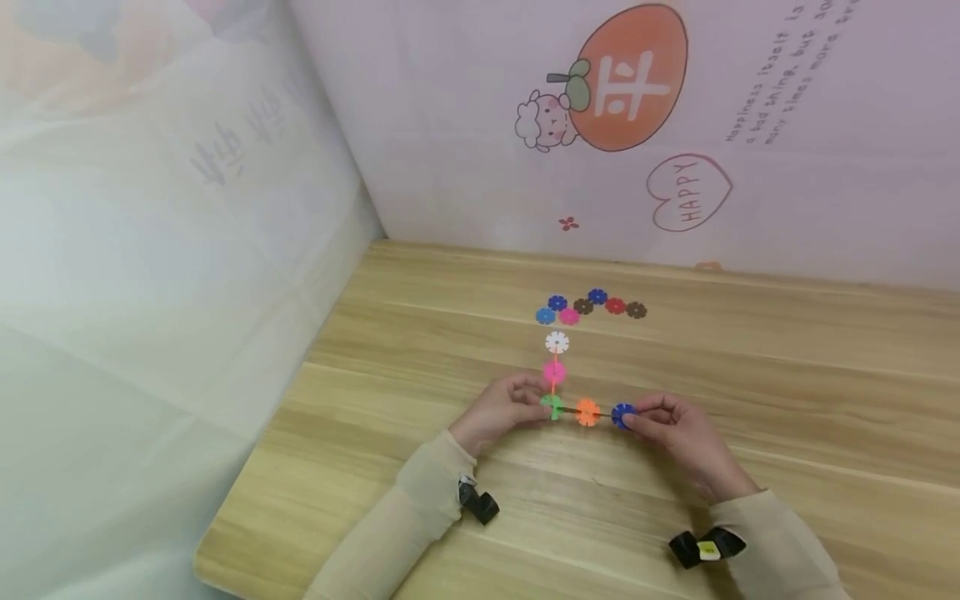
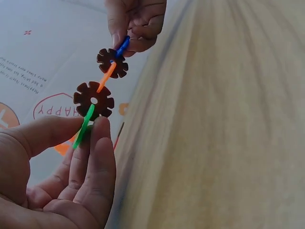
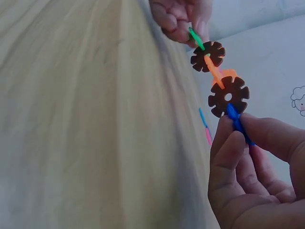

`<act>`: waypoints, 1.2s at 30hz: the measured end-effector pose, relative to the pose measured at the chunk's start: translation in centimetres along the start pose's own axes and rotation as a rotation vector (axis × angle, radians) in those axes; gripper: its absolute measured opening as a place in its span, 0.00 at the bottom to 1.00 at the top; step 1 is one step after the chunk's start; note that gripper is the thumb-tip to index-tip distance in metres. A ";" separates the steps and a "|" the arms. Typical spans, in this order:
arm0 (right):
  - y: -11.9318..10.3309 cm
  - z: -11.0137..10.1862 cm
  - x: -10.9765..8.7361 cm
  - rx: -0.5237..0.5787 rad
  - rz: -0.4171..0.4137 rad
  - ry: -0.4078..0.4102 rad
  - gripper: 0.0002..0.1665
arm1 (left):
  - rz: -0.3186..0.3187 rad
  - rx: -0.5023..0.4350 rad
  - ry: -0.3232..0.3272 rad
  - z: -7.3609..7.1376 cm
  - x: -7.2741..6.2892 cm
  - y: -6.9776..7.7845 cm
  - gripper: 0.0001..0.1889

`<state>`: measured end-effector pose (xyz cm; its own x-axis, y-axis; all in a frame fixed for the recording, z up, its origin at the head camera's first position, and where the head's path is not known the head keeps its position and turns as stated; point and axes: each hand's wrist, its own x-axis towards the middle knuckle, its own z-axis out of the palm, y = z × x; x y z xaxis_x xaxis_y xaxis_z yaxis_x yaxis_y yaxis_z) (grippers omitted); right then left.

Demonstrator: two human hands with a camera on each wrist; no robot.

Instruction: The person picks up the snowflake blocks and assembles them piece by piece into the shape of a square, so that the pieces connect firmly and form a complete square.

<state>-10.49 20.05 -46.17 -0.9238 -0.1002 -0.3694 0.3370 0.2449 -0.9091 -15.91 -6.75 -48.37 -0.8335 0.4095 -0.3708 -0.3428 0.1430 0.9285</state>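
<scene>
My left hand (image 1: 501, 410) pinches a green notched plastic disc (image 1: 553, 407) between thumb and fingers. A blue notched disc (image 1: 622, 416) is pinched by my right hand (image 1: 686, 433). Between the hands runs a chain of slotted discs: an orange disc (image 1: 587, 412) in the middle, with a brown disc (image 2: 85, 95) on its green side and another brown disc (image 3: 238, 90) on its blue side, both seen edge-on from the head. From the green disc, a second line leads away with a pink disc (image 1: 554, 372) and a white disc (image 1: 557, 342); orange pieces show edge-on along it.
Farther back on the wooden table (image 1: 420, 317), a zigzag row holds a light blue disc (image 1: 545, 316), a red disc (image 1: 615, 306), a brown disc (image 1: 636, 310) and several others. Whether it joins the white disc is unclear. A printed cloth (image 1: 465, 125) hangs behind the table.
</scene>
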 end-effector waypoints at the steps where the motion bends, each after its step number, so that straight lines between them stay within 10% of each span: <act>1: 0.2 0.0 0.0 -0.023 -0.006 0.004 0.22 | -0.003 0.018 0.003 0.0 0.0 -0.1 0.17; 36: 0.8 -0.1 -0.3 -0.486 -0.138 0.021 0.21 | 0.015 0.145 0.088 0.6 1.1 0.8 0.11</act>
<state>-9.98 20.35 -46.79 -0.9590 -0.1449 -0.2436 0.0927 0.6518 -0.7527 -16.86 -5.67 -48.00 -0.8751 0.3325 -0.3516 -0.2694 0.2689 0.9247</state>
